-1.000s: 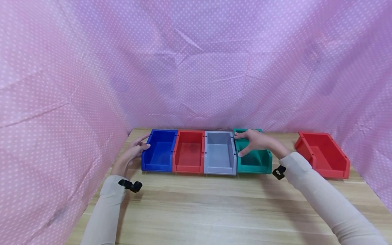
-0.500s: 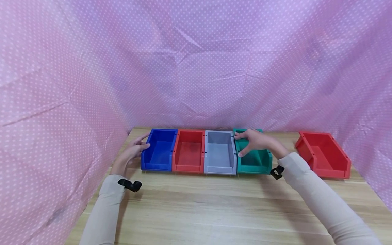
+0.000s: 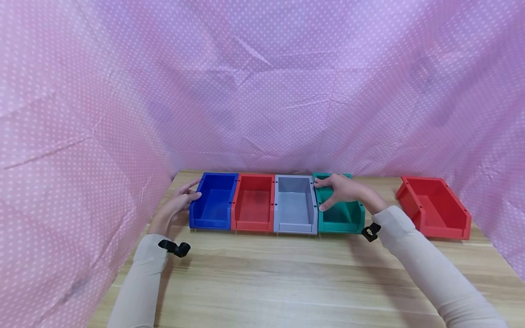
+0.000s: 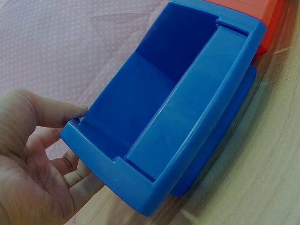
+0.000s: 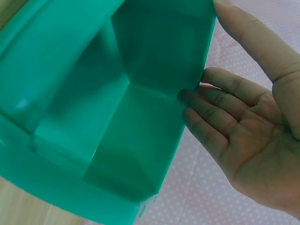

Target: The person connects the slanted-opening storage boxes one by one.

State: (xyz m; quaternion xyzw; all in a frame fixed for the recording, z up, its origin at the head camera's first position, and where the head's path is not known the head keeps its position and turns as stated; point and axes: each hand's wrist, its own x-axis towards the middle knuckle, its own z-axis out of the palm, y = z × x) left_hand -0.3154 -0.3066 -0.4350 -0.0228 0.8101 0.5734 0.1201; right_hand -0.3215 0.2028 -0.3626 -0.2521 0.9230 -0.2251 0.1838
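Note:
In the head view my left hand (image 3: 180,200) is at the left wall of a blue storage bin (image 3: 213,200). The left wrist view shows the thumb (image 4: 61,115) at that wall's rim and the other fingers bent against its outer side. My right hand (image 3: 344,187) reaches over a green storage bin (image 3: 340,225). Its thumb and fingers, fairly straight, meet the rim of the green bin's left wall, beside a grey bin (image 3: 294,205). In the right wrist view, fingertips (image 5: 192,101) overlap the green edge and the palm faces the camera.
A red bin (image 3: 253,205) stands between the blue and grey bins in one tight row. Another red bin (image 3: 440,205) is apart on the right, turned at an angle. All are on a wooden table (image 3: 266,282), with a pink dotted curtain (image 3: 262,91) behind and at the sides.

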